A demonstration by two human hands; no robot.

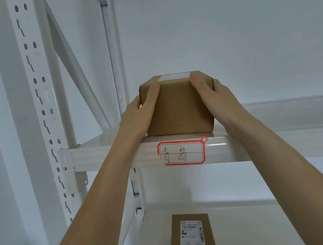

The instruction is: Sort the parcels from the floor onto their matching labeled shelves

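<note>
Both arms reach up and forward from the bottom corners of the frame, bare forearms angling in toward the centre. The left hand point(142, 112) is pressed flat against the left face of a small brown cardboard box point(178, 109), thumb on the near front face pointing up, other fingers wrapped around the side and mostly out of sight. The right hand point(216, 97) mirrors it on the right face, thumb laid up the front edge toward the top. So both hands are clamped on the one box, squeezing it between them. The box sits upright at centre frame with its bottom edge on the front lip of the upper shelf point(109, 158), a strip of pale tape across its top. Right below it, stuck to the shelf's front beam, is a red-bordered label point(182, 153) with two handwritten characters. Down at the bottom centre, on the lower shelf point(246, 230), lies a second parcel point(191, 236), flat and brown, with a white printed shipping label on top. That makes two parcels in view, two shelf levels, one red shelf label. The white perforated upright point(40, 106) of the rack runs down the left side.
</note>
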